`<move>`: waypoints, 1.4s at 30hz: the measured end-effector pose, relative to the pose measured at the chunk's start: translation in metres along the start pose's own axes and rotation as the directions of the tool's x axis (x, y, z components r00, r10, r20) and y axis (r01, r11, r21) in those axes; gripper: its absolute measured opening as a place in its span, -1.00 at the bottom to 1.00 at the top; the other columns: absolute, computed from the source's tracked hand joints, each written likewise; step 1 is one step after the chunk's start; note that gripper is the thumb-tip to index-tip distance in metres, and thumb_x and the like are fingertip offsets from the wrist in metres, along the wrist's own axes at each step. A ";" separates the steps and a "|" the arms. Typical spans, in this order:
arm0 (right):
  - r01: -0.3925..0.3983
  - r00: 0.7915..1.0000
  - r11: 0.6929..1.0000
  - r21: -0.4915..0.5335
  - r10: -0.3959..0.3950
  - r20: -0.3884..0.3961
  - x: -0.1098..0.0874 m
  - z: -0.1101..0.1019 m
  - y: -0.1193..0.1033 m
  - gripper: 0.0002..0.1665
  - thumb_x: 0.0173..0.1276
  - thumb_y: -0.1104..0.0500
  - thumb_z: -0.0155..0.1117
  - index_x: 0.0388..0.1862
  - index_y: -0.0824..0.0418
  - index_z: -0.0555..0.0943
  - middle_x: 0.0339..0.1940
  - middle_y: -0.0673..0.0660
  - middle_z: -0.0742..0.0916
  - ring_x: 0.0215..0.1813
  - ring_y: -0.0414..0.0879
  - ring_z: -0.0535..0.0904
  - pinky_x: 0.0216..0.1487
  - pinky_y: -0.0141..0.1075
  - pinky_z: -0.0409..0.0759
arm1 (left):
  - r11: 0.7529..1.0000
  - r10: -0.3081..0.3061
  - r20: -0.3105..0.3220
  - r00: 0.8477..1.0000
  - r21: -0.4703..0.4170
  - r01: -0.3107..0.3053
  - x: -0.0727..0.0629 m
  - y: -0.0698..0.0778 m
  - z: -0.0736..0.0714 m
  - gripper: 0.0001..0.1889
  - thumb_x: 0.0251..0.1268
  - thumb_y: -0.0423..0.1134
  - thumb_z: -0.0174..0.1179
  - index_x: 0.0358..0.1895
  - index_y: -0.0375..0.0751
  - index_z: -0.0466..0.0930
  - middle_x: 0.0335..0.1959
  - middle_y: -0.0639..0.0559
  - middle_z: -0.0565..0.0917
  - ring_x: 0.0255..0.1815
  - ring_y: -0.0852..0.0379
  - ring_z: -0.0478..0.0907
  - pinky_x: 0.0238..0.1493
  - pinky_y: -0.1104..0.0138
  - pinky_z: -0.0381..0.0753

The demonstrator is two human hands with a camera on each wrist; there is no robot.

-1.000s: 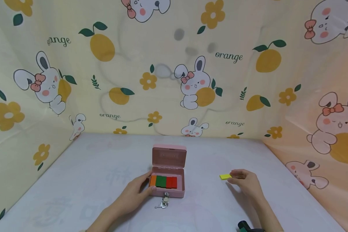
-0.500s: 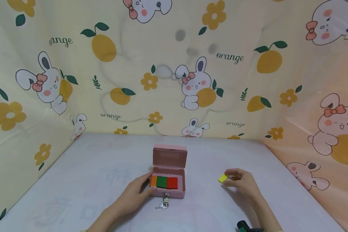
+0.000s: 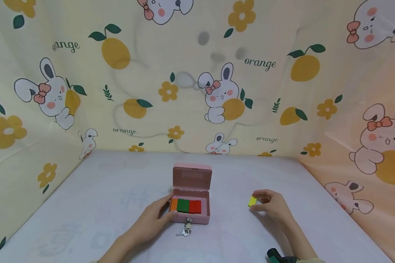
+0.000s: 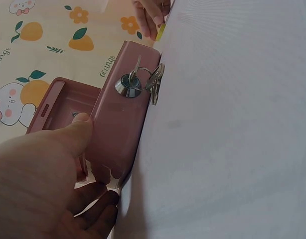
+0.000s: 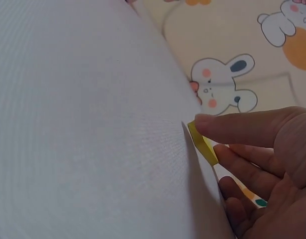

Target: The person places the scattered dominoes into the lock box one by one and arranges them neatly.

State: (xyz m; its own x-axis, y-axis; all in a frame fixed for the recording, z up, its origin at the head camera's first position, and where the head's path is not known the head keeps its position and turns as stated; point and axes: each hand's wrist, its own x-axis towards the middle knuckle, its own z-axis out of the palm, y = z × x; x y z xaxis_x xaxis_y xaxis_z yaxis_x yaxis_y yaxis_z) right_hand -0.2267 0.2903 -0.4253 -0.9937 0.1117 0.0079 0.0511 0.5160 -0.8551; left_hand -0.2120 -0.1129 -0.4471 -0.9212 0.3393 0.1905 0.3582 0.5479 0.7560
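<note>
A small pink cash box (image 3: 202, 220) stands on the table with its lid (image 3: 192, 178) raised. In it lie orange (image 3: 174, 205), green (image 3: 183, 206) and red (image 3: 195, 207) blocks side by side. My left hand (image 3: 153, 216) grips the box's left side, thumb at the front rim and fingers round the corner, as the left wrist view shows. Keys (image 3: 186, 231) hang from the lock at its front. To the right, my right hand (image 3: 273, 205) pinches a flat yellow block (image 5: 203, 143) between thumb and fingers, close over the table.
The white table (image 3: 128, 175) ends at a patterned cloth (image 3: 184, 117) at the back and both sides. A dark green and black object (image 3: 276, 255) shows at the front edge, beside the right wrist. The raised lid stands behind the blocks.
My right hand has shifted slightly left, and the yellow block in it has turned from lying sideways to pointing front to back. The left hand and the box stay put.
</note>
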 end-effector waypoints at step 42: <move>-0.014 1.000 1.000 0.001 0.014 -0.001 0.003 0.003 0.000 -0.32 -0.10 0.42 0.61 0.08 0.40 0.60 0.06 0.26 0.69 0.17 0.20 0.50 0.25 0.10 0.42 | 1.000 -0.010 -0.006 1.000 -0.004 0.010 -0.001 0.003 0.000 -0.28 0.39 0.03 0.21 0.49 -0.22 0.23 0.42 -0.12 0.36 0.44 -0.15 0.21 0.40 -0.08 0.20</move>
State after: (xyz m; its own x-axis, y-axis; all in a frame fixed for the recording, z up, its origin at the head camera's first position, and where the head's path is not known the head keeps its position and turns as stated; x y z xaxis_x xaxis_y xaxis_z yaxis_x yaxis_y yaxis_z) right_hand -0.2301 0.2882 -0.4271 -0.9929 0.1192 -0.0034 0.0645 0.5135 -0.8556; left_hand -0.2096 -0.1118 -0.4450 -0.9255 0.3295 0.1868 0.3486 0.5482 0.7602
